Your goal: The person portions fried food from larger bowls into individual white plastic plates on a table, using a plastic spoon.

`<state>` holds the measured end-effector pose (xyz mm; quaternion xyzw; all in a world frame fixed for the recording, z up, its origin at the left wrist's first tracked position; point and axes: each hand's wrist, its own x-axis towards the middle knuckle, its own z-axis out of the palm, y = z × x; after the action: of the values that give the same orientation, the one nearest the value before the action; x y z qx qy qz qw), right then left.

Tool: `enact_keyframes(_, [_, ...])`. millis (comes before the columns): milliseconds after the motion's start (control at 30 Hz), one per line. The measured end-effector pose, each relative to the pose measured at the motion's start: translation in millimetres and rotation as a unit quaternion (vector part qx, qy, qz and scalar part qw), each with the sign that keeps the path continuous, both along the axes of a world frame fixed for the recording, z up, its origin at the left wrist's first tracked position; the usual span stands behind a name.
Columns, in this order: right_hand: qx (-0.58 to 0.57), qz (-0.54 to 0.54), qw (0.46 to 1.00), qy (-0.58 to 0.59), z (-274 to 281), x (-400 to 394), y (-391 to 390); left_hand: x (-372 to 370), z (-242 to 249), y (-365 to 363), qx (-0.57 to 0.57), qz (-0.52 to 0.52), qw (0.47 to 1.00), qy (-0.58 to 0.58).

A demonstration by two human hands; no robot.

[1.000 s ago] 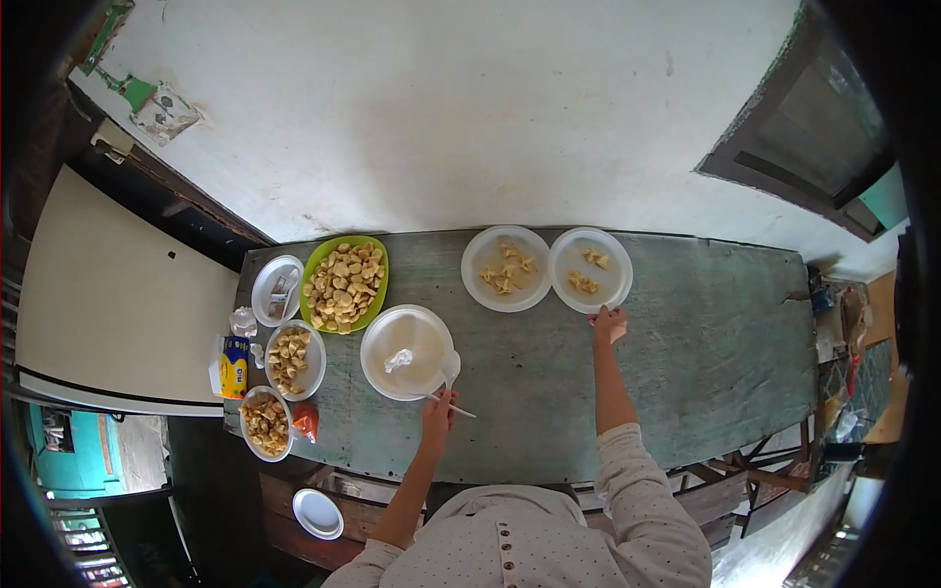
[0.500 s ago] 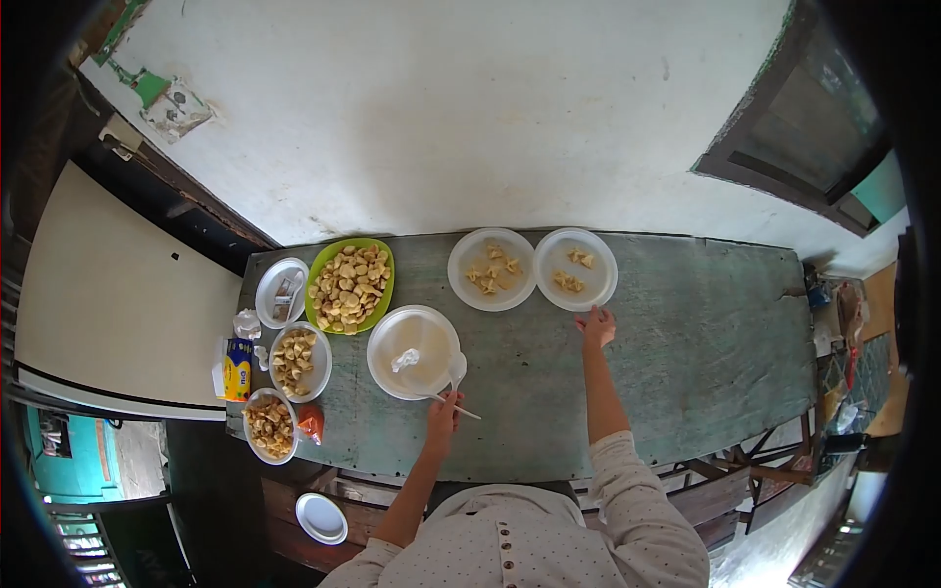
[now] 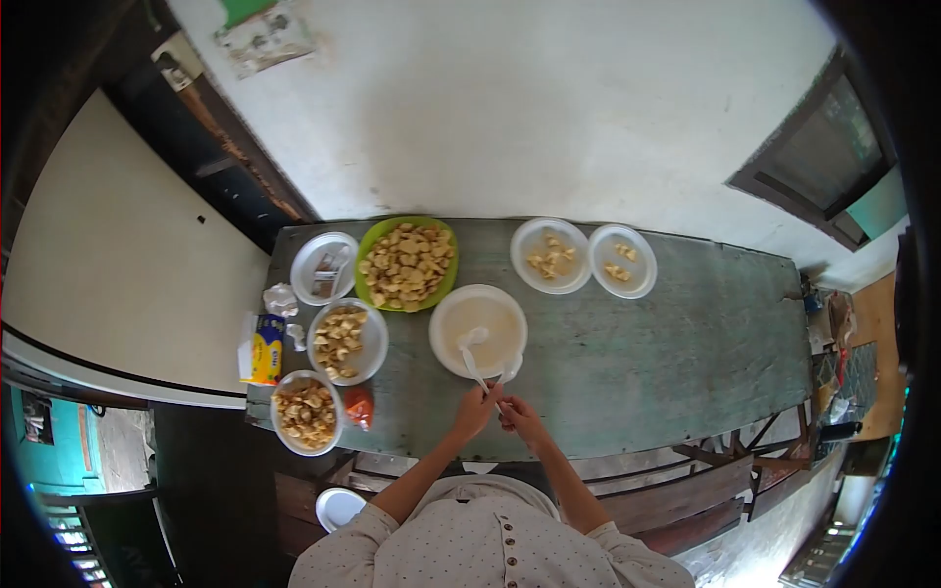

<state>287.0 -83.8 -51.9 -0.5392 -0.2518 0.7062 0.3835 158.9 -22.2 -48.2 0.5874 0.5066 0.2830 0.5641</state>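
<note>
Taking the view as a clock face with twelve at the wall, both hands meet low over the table (image 3: 676,363), just outside the near rim of the white bowl (image 3: 439,330). The left hand (image 3: 475,410) sits at the bowl's six o'clock, its forearm slanting up from the sleeve toward one o'clock, the back of the hand partly turned up. Its fingers are closed around the handle of the white spoon (image 3: 474,337), whose head rests inside the bowl, in or on the pale contents. The right hand (image 3: 521,419) lies at the bowl's five o'clock, its forearm aimed toward eleven, with thumb and fingers bent inward beside the left fingertips. A second white utensil (image 3: 511,369) leans at the bowl's rim near five o'clock and runs down to where the hands come together; I cannot tell whether the right fingers grip it or only touch it. Around the bowl, the green plate (image 3: 448,293) heaped with pale pieces stands near ten to eleven o'clock, a white plate (image 3: 372,349) of pieces at nine, and another white plate (image 3: 306,451) with browner pieces at eight, an orange bag (image 3: 360,408) just beside it. Two round plates (image 3: 554,285) with small portions stand side by side between one and two o'clock.
</note>
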Motion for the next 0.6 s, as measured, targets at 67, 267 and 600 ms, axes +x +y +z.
enact_keyframes(67, [0.020, -0.066, 0.997, 0.044, -10.9, -37.2, 6.2, -37.8, 3.9, 7.4, 0.021, 0.007, 1.000, 0.017])
enact_keyframes(267, [0.024, -0.131, 0.991, 0.018, -4.2, -140.9, 50.1, -171.8, -24.8, 26.6, 0.055, 0.055, 0.994, 0.076])
enact_keyframes(600, [0.211, 0.006, 0.898, -0.387, -26.3, -231.9, 114.1, -275.1, -14.2, 73.4, 0.140, 0.015, 0.963, 0.232])
